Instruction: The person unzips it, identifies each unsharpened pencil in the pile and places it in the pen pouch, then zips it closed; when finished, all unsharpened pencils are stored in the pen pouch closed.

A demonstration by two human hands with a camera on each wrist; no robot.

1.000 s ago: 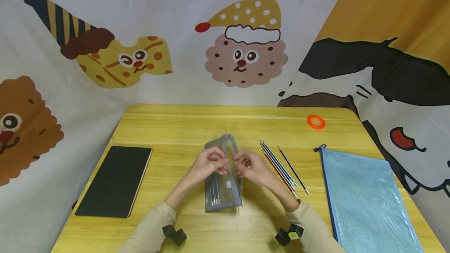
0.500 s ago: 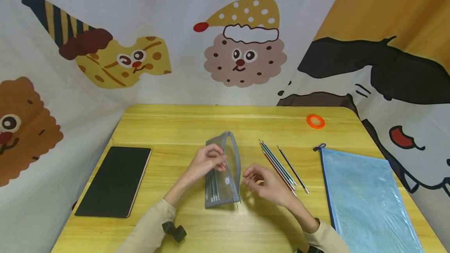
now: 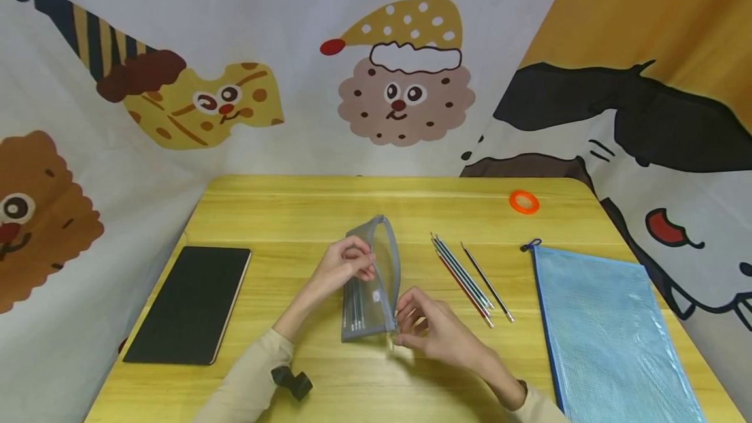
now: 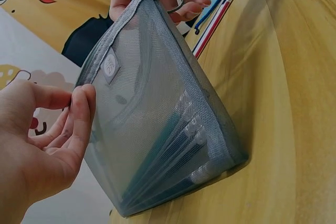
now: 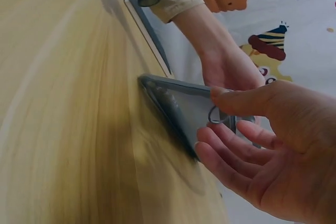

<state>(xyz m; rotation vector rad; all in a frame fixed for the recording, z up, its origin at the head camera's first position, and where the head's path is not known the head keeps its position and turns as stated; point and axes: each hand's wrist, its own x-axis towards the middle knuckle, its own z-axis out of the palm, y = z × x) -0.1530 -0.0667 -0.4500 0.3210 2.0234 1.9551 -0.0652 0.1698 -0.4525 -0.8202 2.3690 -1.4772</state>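
A grey mesh pencil pouch (image 3: 369, 289) stands tilted on the table, its zipped edge gaping. Several pencils (image 4: 176, 135) show through its mesh. My left hand (image 3: 343, 265) pinches the pouch's upper edge between thumb and fingers, beside a small round label (image 4: 110, 66). At the pouch's near end, my right hand (image 3: 437, 331) has thumb and fingers curled around the zipper pull, whose metal ring (image 5: 212, 116) shows between them. Part of the pull is hidden by the fingers. Right of the pouch, several loose pencils (image 3: 467, 279) lie on the table, one of them a little apart.
A black notebook (image 3: 188, 305) lies at the left of the wooden table (image 3: 282, 207). A blue zip folder (image 3: 611, 325) takes up the right side, and an orange tape roll (image 3: 524, 202) lies at the back right. A printed cloth (image 3: 235, 12) hangs behind.
My right hand let go of the pouch's upper edge, drew back toward me, then came to the zipper pull at the near end. My left hand stayed on the edge.
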